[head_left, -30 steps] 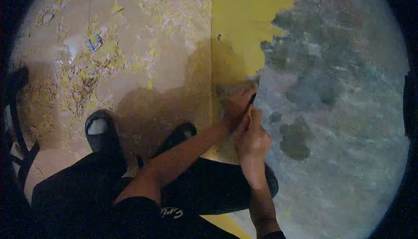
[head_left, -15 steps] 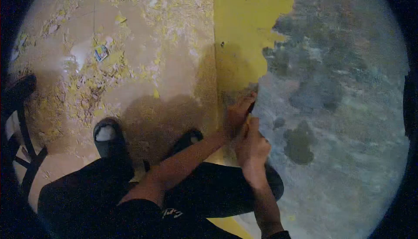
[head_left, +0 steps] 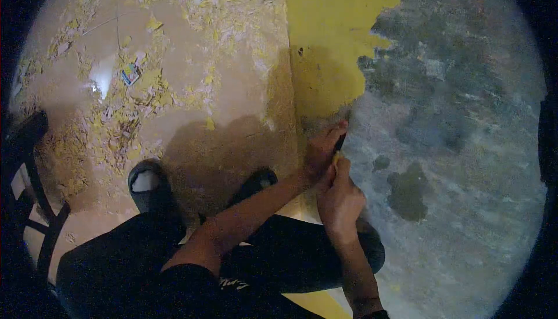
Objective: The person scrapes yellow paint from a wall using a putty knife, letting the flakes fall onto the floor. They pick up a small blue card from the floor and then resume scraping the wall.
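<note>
My right hand (head_left: pixel 342 203) is closed around the handle of a scraper (head_left: pixel 341 142), which shows a yellowish part by the thumb and a dark part beyond it. My left hand (head_left: pixel 323 150) lies against the scraper's front part, its fingers stretched along it; their exact grip is partly hidden. Both hands are at the wall, just below the ragged lower edge of the yellow paint (head_left: pixel 328 81). To the right spreads bare grey wall (head_left: pixel 459 203) with darker patches. The scraper's working edge is hard to make out.
Yellow and whitish paint flakes (head_left: pixel 125 133) litter the tan floor (head_left: pixel 174 81). A small colourful packet (head_left: pixel 131 74) lies among them. A dark chair-like frame (head_left: pixel 35 191) stands at the left. My sandalled feet (head_left: pixel 145 182) are below, close to the wall's base.
The view has shifted slightly, so the wall and floor sit a little differently in frame. My hands and the scraper appear slightly farther right, with the same hold.
</note>
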`<action>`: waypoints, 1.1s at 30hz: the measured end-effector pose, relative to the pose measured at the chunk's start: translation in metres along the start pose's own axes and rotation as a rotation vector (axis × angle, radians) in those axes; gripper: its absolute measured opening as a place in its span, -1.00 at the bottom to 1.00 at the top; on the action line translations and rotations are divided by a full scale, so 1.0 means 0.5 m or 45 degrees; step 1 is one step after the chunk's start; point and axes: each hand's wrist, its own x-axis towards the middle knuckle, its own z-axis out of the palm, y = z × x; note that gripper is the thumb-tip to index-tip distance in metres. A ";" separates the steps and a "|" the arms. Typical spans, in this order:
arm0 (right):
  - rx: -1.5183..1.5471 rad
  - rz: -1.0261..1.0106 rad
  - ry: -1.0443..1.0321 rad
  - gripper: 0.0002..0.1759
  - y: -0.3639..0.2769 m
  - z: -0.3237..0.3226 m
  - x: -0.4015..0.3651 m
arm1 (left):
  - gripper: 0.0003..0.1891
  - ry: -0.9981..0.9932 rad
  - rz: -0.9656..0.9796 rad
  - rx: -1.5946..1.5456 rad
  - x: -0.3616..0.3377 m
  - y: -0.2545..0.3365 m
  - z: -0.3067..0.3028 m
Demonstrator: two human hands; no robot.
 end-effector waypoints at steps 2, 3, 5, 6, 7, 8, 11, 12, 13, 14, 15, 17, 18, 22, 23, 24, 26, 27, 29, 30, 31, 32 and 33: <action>-0.042 0.055 -0.132 -0.79 0.000 0.037 0.028 | -0.59 -0.105 -0.256 0.042 -0.015 -0.033 0.016; -0.082 0.079 -0.243 -0.80 0.004 0.042 0.031 | -0.59 -0.119 -0.284 0.017 -0.046 -0.014 0.023; -0.032 0.049 -0.078 -0.81 0.005 0.026 0.001 | -0.59 -0.061 -0.146 0.152 -0.022 -0.012 0.018; 0.003 0.038 -0.010 -0.82 0.003 0.028 0.009 | -0.59 -0.032 -0.089 0.205 -0.007 -0.018 0.018; 0.038 0.025 0.058 -0.82 -0.001 0.028 0.018 | -0.59 -0.018 -0.033 0.254 -0.008 -0.025 0.026; 0.066 0.070 -0.047 -0.81 -0.006 0.027 0.040 | -0.59 -0.027 -0.031 0.274 -0.023 -0.017 0.017; -0.040 0.147 -0.215 -0.80 -0.005 0.017 0.009 | -0.61 0.031 0.048 0.233 0.017 0.010 -0.018; -0.123 0.151 -0.197 -0.80 -0.011 0.023 0.027 | -0.62 0.068 0.101 0.223 0.040 0.012 -0.022; -0.110 0.133 -0.172 -0.80 -0.012 0.019 0.033 | -0.64 0.082 0.122 0.221 0.005 0.001 0.002; -0.091 0.095 -0.082 -0.79 -0.010 0.012 0.023 | -0.66 0.084 0.134 0.220 0.012 0.000 -0.004; -0.075 0.060 -0.007 -0.79 -0.010 0.010 0.014 | -0.67 0.087 0.145 0.220 0.017 -0.004 -0.007; -0.105 0.051 -0.057 -0.79 -0.019 0.026 0.013 | -0.67 0.047 0.066 0.074 0.038 0.026 -0.028; -0.122 0.038 -0.056 -0.79 -0.025 0.030 0.027 | -0.67 0.037 0.033 0.021 0.034 0.036 -0.027; -0.063 -0.049 0.164 -0.80 0.006 0.020 0.013 | -0.63 -0.016 0.109 0.102 0.037 0.015 -0.004; -0.044 -0.009 0.118 -0.79 0.000 0.032 0.027 | -0.61 -0.077 0.021 0.138 0.024 0.021 0.000; -0.038 0.040 0.059 -0.79 0.003 0.031 0.014 | -0.61 -0.099 -0.011 0.114 0.004 0.017 0.009; -0.026 0.093 0.030 -0.81 0.004 0.006 0.007 | -0.62 0.023 0.084 0.166 0.025 0.003 0.013; 0.013 0.139 0.007 -0.83 0.002 0.002 0.011 | -0.62 0.070 0.131 0.190 0.034 0.000 0.015; 0.011 0.153 -0.014 -0.86 0.008 0.005 0.016 | -0.62 0.096 0.132 0.168 0.039 0.035 0.004; -0.002 0.183 -0.076 -0.87 0.008 0.008 0.004 | -0.62 0.103 0.132 0.163 0.049 0.036 -0.005; -0.015 0.204 -0.119 -0.87 0.006 0.010 -0.009 | -0.62 0.022 0.060 0.150 0.068 0.018 -0.015; -0.045 0.204 -0.143 -0.87 0.003 0.017 0.005 | -0.62 -0.052 0.006 0.127 0.072 0.011 -0.011; -0.063 0.176 -0.116 -0.87 0.000 0.021 0.039 | -0.62 -0.036 0.031 0.121 0.064 0.017 -0.002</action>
